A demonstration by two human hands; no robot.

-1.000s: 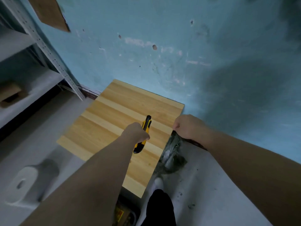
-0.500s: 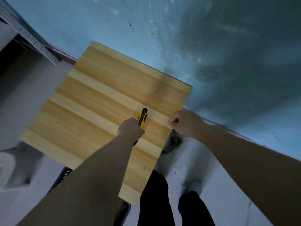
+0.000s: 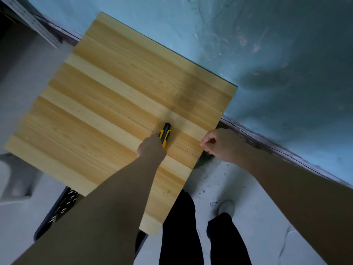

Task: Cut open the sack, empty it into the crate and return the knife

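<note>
A yellow and black utility knife lies low over the wooden tabletop, its tip pointing away from me. My left hand grips the knife's rear half and covers it. My right hand hovers at the tabletop's right edge with its fingers curled, and I see nothing in it. A dark perforated crate shows under the table's near edge, mostly hidden by my left arm. No sack is in view.
A blue wall runs behind and to the right of the table. A perforated metal shelf upright stands at top left. My black-trousered legs and a white shoe are on the pale floor, with debris near the table's right corner.
The view has tipped down and come closer, so the shelf has slid out of view and my legs and the crate have appeared. My left hand still holds the knife, and my right hand stays at the table edge.
</note>
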